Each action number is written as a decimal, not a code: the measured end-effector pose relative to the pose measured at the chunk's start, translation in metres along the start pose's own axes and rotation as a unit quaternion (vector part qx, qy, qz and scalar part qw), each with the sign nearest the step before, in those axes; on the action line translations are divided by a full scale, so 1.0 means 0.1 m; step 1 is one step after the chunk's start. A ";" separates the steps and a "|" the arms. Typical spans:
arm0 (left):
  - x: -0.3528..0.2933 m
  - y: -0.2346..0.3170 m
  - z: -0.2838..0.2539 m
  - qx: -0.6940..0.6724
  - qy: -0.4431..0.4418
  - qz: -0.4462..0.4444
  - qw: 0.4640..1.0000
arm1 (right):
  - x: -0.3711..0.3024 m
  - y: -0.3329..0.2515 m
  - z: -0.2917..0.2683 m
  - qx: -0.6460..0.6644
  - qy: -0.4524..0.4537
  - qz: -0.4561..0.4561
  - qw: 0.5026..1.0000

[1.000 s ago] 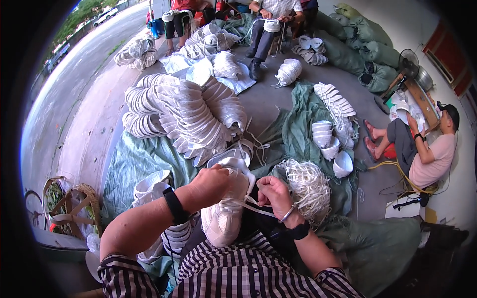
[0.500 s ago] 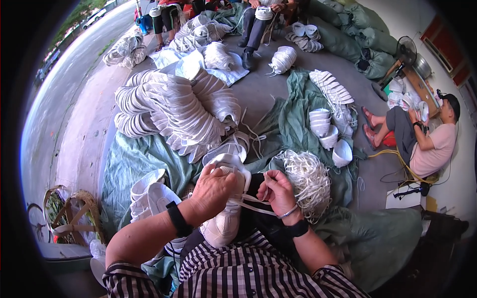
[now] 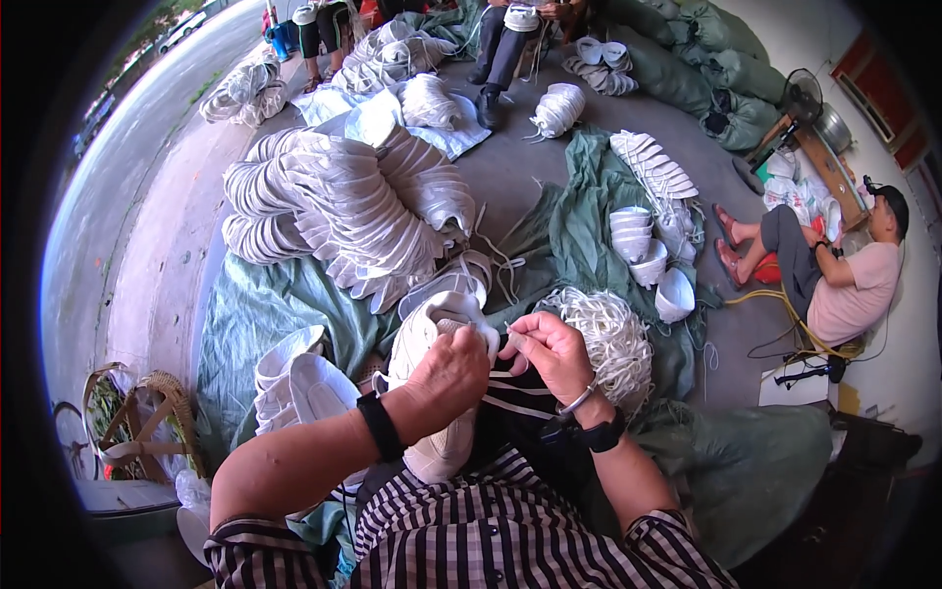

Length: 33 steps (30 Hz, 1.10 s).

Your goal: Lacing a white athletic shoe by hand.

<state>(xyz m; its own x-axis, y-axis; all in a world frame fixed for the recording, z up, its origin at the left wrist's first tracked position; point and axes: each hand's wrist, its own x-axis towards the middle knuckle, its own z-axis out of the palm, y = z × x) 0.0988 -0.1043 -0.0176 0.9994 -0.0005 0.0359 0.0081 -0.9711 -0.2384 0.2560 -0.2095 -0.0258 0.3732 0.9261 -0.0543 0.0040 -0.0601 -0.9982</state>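
Observation:
An off-white shoe (image 3: 425, 329) rests in my lap, its opening away from me and its toe against my striped shirt. My left hand (image 3: 446, 371) lies across its upper, fingers curled and pinched at the right edge of the opening; the fingertips are partly hidden. Just to the right, my right hand (image 3: 551, 355) has thumb and forefinger pressed together on a thin white shoelace (image 3: 506, 375). A length of lace loops below the hands over dark cloth. The two hands are close but apart.
A heap of white laces (image 3: 616, 344) lies right of my hands. Stacked white shoe uppers (image 3: 343, 196) rise ahead on a green sheet (image 3: 265, 304). More shoes (image 3: 319, 388) stand at my left. A seated person (image 3: 863, 265) works at the right; others sit at the back.
My left hand has shifted right and turned toward the shoe opening's right edge, uncovering the shoe's left side. The lace stretched between my hands has slackened and hangs lower.

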 end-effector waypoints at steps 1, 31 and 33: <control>0.02 -0.06 0.00 -0.113 0.048 -0.037 0.992 | 0.01 0.00 -0.01 0.001 0.010 0.018 1.000; -0.15 -0.47 -0.13 -0.157 0.032 -0.037 0.986 | -0.02 0.20 0.51 -0.376 0.008 -0.131 0.917; -0.14 -0.46 -0.09 -0.180 -0.006 -0.036 0.983 | -0.08 0.20 0.54 -0.365 0.051 -0.154 0.917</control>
<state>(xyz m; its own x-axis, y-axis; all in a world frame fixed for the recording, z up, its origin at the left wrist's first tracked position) 0.0838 -0.0616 0.0021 0.9969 0.0728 0.0287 0.0687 -0.9901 0.1226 0.2027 -0.1975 -0.0472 0.3352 0.9037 0.2666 0.7289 -0.0694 -0.6811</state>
